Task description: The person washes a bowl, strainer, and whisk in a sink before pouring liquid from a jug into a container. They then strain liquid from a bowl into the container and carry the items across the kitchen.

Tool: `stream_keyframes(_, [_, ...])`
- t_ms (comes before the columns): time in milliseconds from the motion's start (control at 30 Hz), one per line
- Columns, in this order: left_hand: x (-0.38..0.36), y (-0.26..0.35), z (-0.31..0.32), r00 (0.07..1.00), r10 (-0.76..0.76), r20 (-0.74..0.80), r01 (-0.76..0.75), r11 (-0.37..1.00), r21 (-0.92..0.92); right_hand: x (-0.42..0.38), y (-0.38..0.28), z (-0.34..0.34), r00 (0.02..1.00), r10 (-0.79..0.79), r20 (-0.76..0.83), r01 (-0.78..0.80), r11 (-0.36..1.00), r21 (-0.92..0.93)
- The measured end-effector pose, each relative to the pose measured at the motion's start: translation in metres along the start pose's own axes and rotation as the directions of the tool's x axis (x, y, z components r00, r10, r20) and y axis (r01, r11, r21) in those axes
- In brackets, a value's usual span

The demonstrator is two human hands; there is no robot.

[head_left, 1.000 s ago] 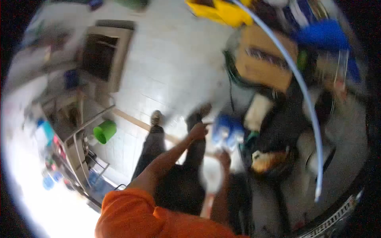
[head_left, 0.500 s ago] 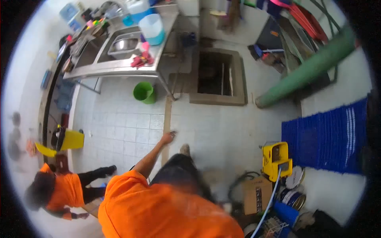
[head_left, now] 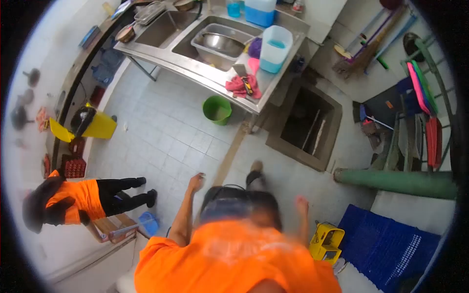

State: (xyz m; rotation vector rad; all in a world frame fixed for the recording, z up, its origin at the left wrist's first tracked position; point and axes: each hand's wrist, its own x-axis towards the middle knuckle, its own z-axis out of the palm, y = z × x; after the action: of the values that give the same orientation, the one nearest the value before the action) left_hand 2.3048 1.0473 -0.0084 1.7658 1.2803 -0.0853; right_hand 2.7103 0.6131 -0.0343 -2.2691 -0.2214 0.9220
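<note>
Over the tiled floor, my left hand hangs with its fingers curled in; a tiny pale bit shows at its fingertips, too small to name. My right hand is out on the other side, smeared by motion, so its fingers cannot be read. The yellow mop wringer is the thing nearest below it. Ahead, a green bucket stands under the front edge of a steel sink table. A red cloth lies on that table beside a container of blue liquid.
A floor pit with a raised rim lies ahead right, near a green pipe. A blue mat is at lower right. Another person in orange is at left, near a yellow bin and a blue basin.
The view has turned and moved nearer the sink table. My right hand has come into view. The other person's legs show more fully, and the cardboard box at lower right has left the view.
</note>
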Motion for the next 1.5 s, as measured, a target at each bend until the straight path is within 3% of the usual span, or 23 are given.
stream_keyframes(100, [0.001,-0.028,-0.007,0.990,-0.065,-0.126,0.047,0.989,-0.139,0.074,-0.087,0.020,0.987,-0.140,0.076,0.134,0.988,0.073])
stream_keyframes(200, [-0.018,-0.060,-0.001,0.961,-0.187,-0.202,0.137,0.962,-0.238,0.113,-0.244,0.042,0.908,-0.345,0.238,0.266,0.913,0.309])
stream_keyframes(267, [-0.024,-0.109,0.024,0.937,-0.291,-0.194,0.225,0.926,-0.304,0.127,-0.353,0.068,0.820,-0.455,0.346,0.294,0.855,0.427])
stream_keyframes(333, [-0.052,-0.086,0.028,0.875,-0.479,-0.071,0.370,0.756,-0.540,0.140,-0.444,0.103,0.725,-0.505,0.469,0.275,0.836,0.475])
stream_keyframes(367, [-0.066,-0.103,0.045,0.868,-0.492,-0.059,0.386,0.746,-0.542,0.132,-0.494,0.116,0.668,-0.584,0.461,0.316,0.784,0.535])
stream_keyframes(433, [-0.069,-0.132,0.072,0.929,-0.345,-0.137,0.306,0.921,-0.241,0.143,-0.564,0.153,0.551,-0.635,0.542,0.291,0.755,0.588])
stream_keyframes(500, [-0.076,-0.124,0.077,0.899,-0.435,-0.056,0.404,0.871,-0.280,0.154,-0.625,0.186,0.513,-0.623,0.591,0.255,0.767,0.588])
stream_keyframes(600, [-0.063,-0.117,0.057,0.855,-0.519,0.028,0.496,0.798,-0.342,0.205,-0.673,0.252,0.483,-0.662,0.573,0.234,0.728,0.644])
stream_keyframes(700, [-0.040,-0.124,0.017,0.840,-0.540,0.056,0.515,0.759,-0.399,0.240,-0.711,0.301,0.571,-0.593,0.568,0.185,0.767,0.615])
stream_keyframes(767, [-0.020,-0.137,-0.019,0.841,-0.538,0.059,0.509,0.748,-0.425,0.258,-0.735,0.324,0.756,-0.433,0.492,0.090,0.812,0.576])
stream_keyframes(800, [-0.010,-0.145,-0.041,0.842,-0.537,0.056,0.503,0.744,-0.440,0.272,-0.746,0.336,0.764,-0.426,0.485,0.085,0.811,0.579])
stream_keyframes(833, [-0.001,-0.153,-0.062,0.845,-0.532,0.052,0.495,0.742,-0.452,0.284,-0.753,0.343,0.833,-0.371,0.411,0.061,0.800,0.597])
stream_keyframes(933, [0.029,-0.172,-0.141,0.850,-0.526,0.008,0.449,0.718,-0.533,0.339,-0.772,0.364,0.948,-0.210,0.237,0.022,0.790,0.613])
stream_keyframes(1100, [0.124,-0.184,-0.342,0.799,-0.591,-0.112,0.366,0.625,-0.689,0.382,-0.805,0.361,0.999,0.020,0.047,-0.047,0.695,0.717])
stream_keyframes(1167, [0.183,-0.192,-0.409,0.862,-0.386,-0.328,0.157,0.819,-0.551,0.392,-0.814,0.358,0.996,0.091,0.024,-0.077,0.645,0.760])
stream_keyframes(1233, [0.247,-0.119,-0.488,0.881,-0.329,-0.340,0.121,0.852,-0.510,0.402,-0.822,0.355,0.974,0.226,0.006,-0.142,0.590,0.794])
stream_keyframes(1333, [0.327,0.014,-0.568,0.934,-0.162,-0.320,-0.037,0.844,-0.536,0.424,-0.823,0.357,0.956,0.292,-0.012,-0.158,0.551,0.819])
stream_keyframes(1500, [0.456,0.163,-0.602,0.971,0.199,-0.134,-0.240,0.825,-0.512,0.439,-0.841,0.366,0.919,0.387,0.078,-0.290,0.527,0.799])
